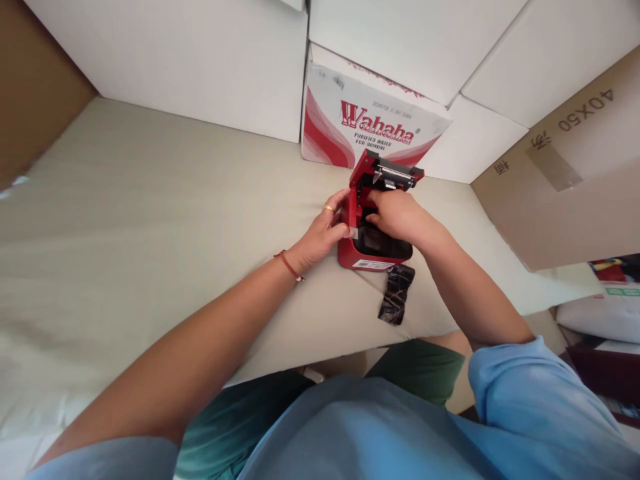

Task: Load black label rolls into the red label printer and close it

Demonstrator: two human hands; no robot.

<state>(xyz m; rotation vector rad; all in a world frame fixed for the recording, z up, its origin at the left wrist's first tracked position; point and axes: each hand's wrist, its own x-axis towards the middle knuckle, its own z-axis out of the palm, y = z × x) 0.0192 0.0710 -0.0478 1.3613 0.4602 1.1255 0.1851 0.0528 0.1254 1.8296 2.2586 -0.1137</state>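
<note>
A red and black device (375, 257), which looks like a small label printer, stands on the pale surface with its lid (393, 172) raised. A roller bar runs across the lid's underside. My left hand (333, 225), with a ring on one finger, is closed around the device's left wall, thumb at the front corner. Over the right side reaches my right hand (395, 212), its thumb and index finger apart inside the open compartment; its other fingers are hidden. A black, crinkled, wrapped-looking strip (397, 295) lies just in front of the device.
Behind the device stands a white and red Wahaha water carton (373, 127), against large white boxes (200, 60). A brown cardboard box (570, 160) is on the right, another brown panel (40, 93) at far left. The pale covered surface (175, 220) ends at my lap.
</note>
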